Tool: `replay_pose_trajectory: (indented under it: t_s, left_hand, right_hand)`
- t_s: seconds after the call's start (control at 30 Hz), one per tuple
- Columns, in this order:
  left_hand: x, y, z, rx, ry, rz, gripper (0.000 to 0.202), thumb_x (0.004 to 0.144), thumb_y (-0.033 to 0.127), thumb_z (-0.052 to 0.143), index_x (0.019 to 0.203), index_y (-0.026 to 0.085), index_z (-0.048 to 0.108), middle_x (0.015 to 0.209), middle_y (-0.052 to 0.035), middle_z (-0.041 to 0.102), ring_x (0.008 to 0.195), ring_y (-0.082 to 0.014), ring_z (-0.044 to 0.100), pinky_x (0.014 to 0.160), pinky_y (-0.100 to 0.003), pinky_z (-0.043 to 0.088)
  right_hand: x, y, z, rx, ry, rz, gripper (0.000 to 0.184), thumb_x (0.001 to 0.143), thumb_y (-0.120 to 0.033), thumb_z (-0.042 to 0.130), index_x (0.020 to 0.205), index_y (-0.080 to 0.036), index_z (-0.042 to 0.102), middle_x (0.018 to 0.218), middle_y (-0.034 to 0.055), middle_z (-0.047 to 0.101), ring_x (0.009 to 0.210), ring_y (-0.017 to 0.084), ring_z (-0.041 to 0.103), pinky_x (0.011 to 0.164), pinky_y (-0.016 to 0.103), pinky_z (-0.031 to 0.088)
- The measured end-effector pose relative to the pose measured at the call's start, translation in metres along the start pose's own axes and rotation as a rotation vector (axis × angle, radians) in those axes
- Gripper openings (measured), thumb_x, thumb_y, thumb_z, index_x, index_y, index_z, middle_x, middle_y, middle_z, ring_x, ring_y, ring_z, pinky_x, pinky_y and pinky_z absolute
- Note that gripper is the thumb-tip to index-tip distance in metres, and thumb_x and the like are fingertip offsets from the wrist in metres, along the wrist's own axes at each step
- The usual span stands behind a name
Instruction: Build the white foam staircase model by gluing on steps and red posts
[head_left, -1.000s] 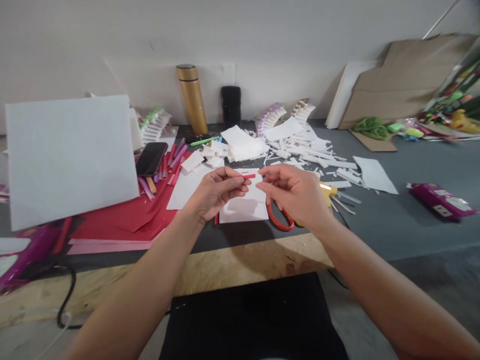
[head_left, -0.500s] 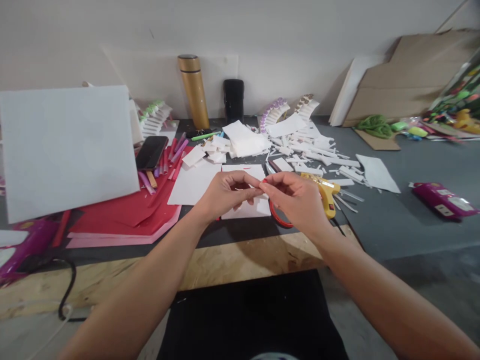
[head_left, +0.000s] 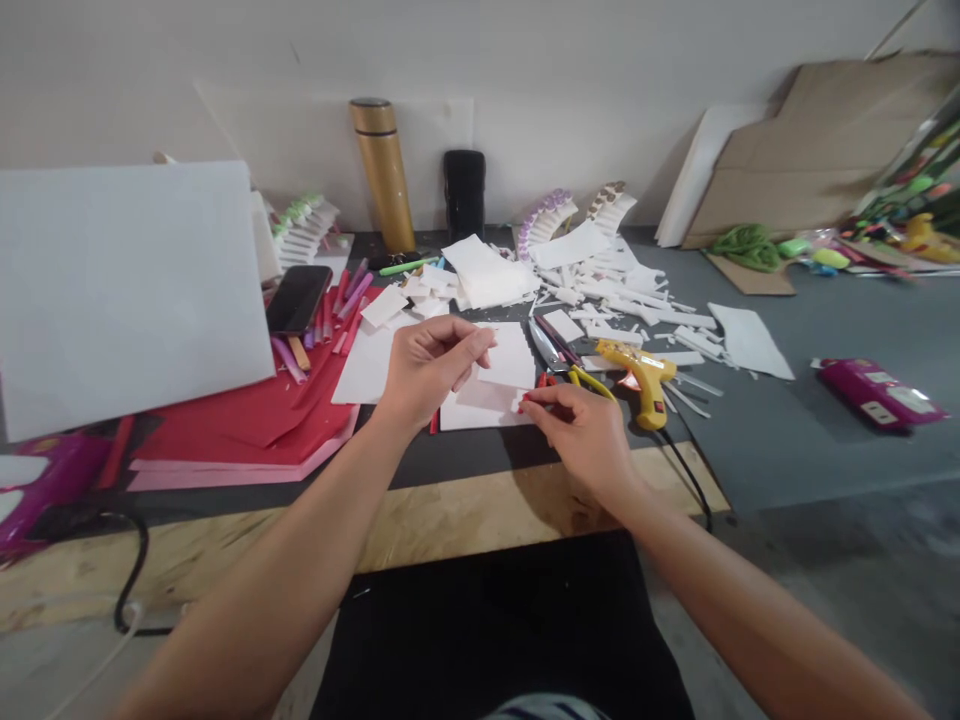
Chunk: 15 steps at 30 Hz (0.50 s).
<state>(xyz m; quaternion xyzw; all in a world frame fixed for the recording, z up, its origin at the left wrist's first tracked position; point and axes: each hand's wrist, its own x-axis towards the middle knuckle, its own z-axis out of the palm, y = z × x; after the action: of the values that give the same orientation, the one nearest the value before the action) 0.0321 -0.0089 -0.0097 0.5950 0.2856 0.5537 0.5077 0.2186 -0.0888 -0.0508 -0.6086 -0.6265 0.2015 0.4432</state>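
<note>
My left hand (head_left: 435,368) is raised over white sheets of card (head_left: 484,410), its thumb and index finger pressed together. Whether anything is between those fingertips is too small to tell. Lower and to the right, my right hand (head_left: 585,428) pinches a small red piece (head_left: 524,399) by the right edge of the card. Just beyond that hand lie a silver-bladed cutting tool (head_left: 547,345) and yellow handles (head_left: 589,382), partly covered. A yellow glue gun (head_left: 645,380) rests to the right, its black cord running off the front edge.
White offcuts (head_left: 630,305) are heaped behind. Red sheets (head_left: 255,425), rolled red and purple sticks and a phone (head_left: 298,300) lie left, by a large white board (head_left: 127,300). A gold flask (head_left: 385,180) stands at the wall. A magenta device (head_left: 879,393) sits right.
My hands, which met at the fingertips, have moved apart. The left rose slightly leftward; the right lowered with the small red piece between its fingers. The glue gun and cutting tools are more exposed.
</note>
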Motion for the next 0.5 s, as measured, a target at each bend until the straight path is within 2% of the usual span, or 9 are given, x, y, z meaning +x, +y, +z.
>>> replay_pose_trajectory:
  t_s: [0.23, 0.5]
  left_hand:
    - [0.0006, -0.0041, -0.0002, 0.004, -0.012, -0.014, 0.025, 0.081, 0.036, 0.078, 0.069, 0.015, 0.072, 0.06, -0.0009, 0.066, 0.04, -0.0025, 0.041, 0.039, -0.019, 0.029]
    - [-0.0032, -0.0045, 0.0006, 0.061, -0.028, -0.008, 0.023, 0.083, 0.034, 0.076, 0.07, 0.016, 0.072, 0.063, -0.0009, 0.066, 0.042, -0.004, 0.042, 0.042, -0.021, 0.031]
  right_hand:
    - [0.0032, 0.0029, 0.0048, -0.098, 0.033, -0.048, 0.016, 0.086, -0.031, 0.069, 0.088, -0.019, 0.081, 0.082, 0.0059, 0.078, 0.065, 0.018, 0.066, 0.063, 0.03, 0.05]
    - [0.0037, 0.0034, 0.0055, -0.049, 0.036, 0.002, 0.018, 0.084, -0.033, 0.071, 0.087, -0.019, 0.081, 0.078, 0.0051, 0.077, 0.061, 0.018, 0.065, 0.061, 0.03, 0.05]
